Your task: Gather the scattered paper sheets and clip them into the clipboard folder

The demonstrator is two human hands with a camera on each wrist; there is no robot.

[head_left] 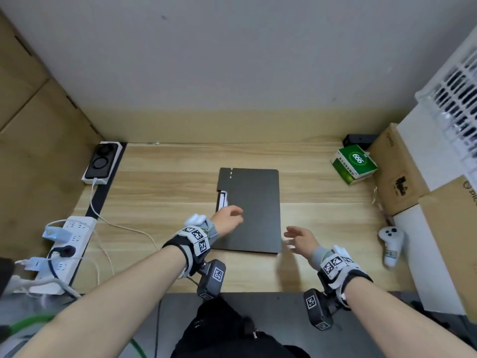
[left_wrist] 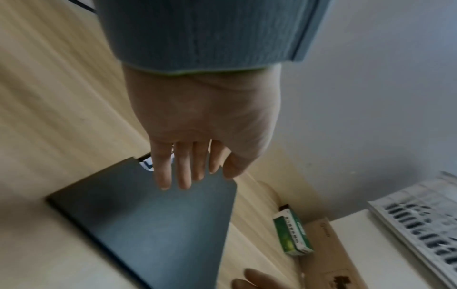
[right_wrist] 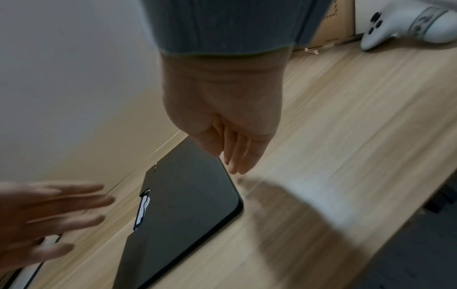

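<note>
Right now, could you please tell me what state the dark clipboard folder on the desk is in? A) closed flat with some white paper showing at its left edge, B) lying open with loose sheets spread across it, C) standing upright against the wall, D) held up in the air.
A: the clipboard folder lies closed and flat on the desk, white paper peeking at its left edge.

The worktop [head_left: 309, 210] is light wood with a fine grain, smooth and a little shiny. The clipboard folder [head_left: 254, 202] on it looks like dark grey plastic, matt and even, and a strip of white paper [head_left: 223, 201] shows at its left edge. The green box [head_left: 354, 162] is glossy printed card. The controller [head_left: 391, 241] is smooth white plastic. The big boxes [head_left: 398, 171] are plain brown cardboard, matt.
</note>
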